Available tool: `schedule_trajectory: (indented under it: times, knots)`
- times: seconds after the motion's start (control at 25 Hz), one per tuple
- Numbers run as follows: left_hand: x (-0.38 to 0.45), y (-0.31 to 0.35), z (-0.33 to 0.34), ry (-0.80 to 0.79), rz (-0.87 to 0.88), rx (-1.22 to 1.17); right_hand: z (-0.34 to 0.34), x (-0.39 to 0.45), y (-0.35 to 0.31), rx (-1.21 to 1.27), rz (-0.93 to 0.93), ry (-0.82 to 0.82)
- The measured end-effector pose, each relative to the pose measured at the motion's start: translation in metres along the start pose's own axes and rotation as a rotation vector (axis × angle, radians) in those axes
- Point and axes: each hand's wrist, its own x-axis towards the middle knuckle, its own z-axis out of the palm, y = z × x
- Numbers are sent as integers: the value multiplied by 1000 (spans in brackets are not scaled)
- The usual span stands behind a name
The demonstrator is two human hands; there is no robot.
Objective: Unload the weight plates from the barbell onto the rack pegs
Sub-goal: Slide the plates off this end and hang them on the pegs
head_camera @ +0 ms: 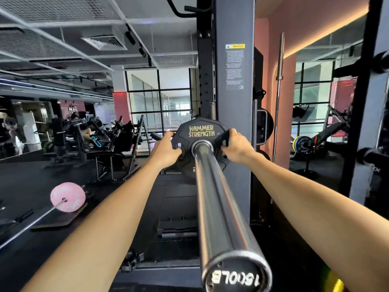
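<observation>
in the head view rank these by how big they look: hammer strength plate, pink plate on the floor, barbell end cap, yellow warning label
1. barbell end cap, inflated by nearness
2. Hammer Strength plate
3. pink plate
4. yellow warning label

The top two look close in size, so their order is unsure.

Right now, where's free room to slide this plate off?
Free: the bare sleeve from the plate to its near end. Crowded: the upright right behind the right hand; left hand side is open.
</observation>
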Motion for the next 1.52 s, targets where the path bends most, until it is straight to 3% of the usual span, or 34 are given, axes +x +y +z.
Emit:
schedule_trajectory:
  times: [0.32,0.6,1.52]
  knots:
    - [-14,12,6,135,-45,199,-3,-6,-6,-37,75,22]
    - [-91,38,-23,174,-91,258,-41,-85,-18,-33,19,30]
    - [-330,108,-127,167,14,294,-155,-323,-74,-29,-37,63]
